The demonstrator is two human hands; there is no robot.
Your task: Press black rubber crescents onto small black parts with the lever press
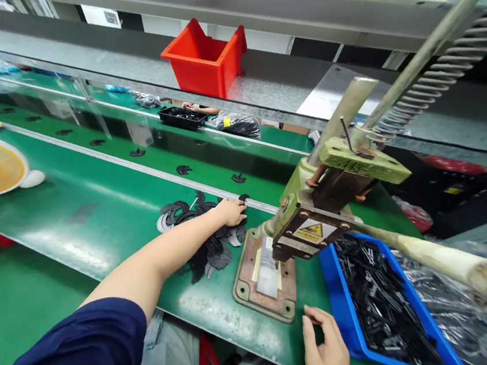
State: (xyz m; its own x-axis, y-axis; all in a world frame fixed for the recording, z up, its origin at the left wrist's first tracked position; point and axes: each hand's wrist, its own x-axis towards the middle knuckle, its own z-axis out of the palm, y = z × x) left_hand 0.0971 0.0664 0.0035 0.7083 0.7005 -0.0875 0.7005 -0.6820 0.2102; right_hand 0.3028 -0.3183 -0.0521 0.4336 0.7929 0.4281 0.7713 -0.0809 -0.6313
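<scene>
your left hand (230, 212) is reaching over the loose black pieces (217, 254) beside the press (305, 231), its grip unclear, its crossing forearm (180, 242) risking dragging some astray, while your right hand (328, 350) is hanging open.

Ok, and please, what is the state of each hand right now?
Left hand: fingers at a black curved piece; whether it grips cannot be told.
Right hand: open, nothing visible in it, beside the blue bin.

Left hand (231, 211) outstretched, right hand (328, 345) loosely curled
</scene>
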